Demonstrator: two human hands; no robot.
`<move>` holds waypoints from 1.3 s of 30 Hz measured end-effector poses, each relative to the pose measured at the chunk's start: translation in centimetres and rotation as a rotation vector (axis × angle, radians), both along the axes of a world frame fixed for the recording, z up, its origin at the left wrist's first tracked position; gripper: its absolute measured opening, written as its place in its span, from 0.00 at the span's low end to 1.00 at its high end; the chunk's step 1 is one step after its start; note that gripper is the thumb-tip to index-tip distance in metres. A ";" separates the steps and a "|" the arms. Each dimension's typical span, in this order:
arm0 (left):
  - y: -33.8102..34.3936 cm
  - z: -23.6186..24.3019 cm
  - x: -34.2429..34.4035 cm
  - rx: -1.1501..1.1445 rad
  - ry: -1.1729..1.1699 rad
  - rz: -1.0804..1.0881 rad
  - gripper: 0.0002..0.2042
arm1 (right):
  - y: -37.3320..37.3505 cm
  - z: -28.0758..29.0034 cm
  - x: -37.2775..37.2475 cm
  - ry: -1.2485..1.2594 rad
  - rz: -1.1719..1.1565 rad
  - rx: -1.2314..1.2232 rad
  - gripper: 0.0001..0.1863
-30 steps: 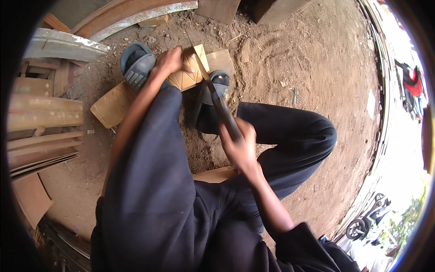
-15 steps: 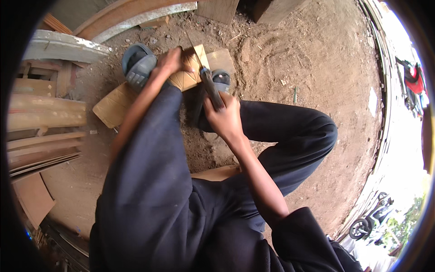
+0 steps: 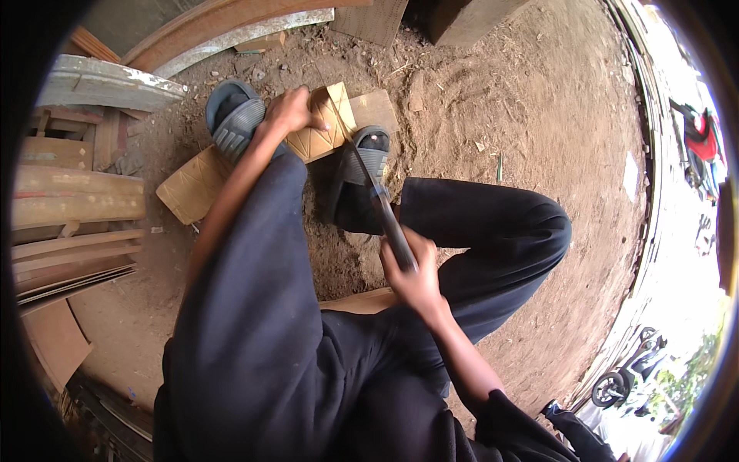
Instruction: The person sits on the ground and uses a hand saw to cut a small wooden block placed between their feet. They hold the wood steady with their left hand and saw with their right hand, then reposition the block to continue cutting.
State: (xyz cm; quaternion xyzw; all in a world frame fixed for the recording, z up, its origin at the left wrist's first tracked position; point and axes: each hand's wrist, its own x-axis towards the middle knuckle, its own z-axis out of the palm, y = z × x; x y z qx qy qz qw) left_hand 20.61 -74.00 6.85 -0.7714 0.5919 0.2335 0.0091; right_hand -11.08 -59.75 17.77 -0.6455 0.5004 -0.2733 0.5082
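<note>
A light wooden board (image 3: 312,142) with pencilled slanting lines lies low over the ground between my feet. My left hand (image 3: 289,112) is closed on its far edge, thumb resting on the marked face. In my right hand (image 3: 416,269), the fingers wrap round the dark handle of a handsaw (image 3: 394,231). The thin blade runs forward and left across the board's right end, to the right of my left hand. My sandalled left foot (image 3: 235,127) presses on the board. The right sandal (image 3: 372,158) is beside its right end.
A flat wood offcut (image 3: 377,110) lies beyond the right sandal. Stacked planks (image 3: 77,196) stand along the left, with curved timbers (image 3: 231,31) and a thick block (image 3: 469,19) at the far side. Bare dirt ground (image 3: 523,100) stretches to the right. A motorcycle (image 3: 620,377) is at the lower right.
My right hand has drawn the saw back toward me and to the right, so more of the blade shows. My left hand stays on the board.
</note>
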 end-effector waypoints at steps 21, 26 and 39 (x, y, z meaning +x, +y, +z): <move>0.7 -0.4 0.3 0.045 -0.049 -0.003 0.45 | -6.1 0.8 5.7 0.082 0.028 0.102 0.12; 1.0 0.8 -1.2 -0.029 -0.040 0.024 0.41 | 0.4 2.2 -0.7 0.017 -0.022 0.158 0.05; 1.1 1.4 -1.1 -0.014 -0.060 0.021 0.44 | -1.9 1.1 0.5 0.032 0.004 0.060 0.07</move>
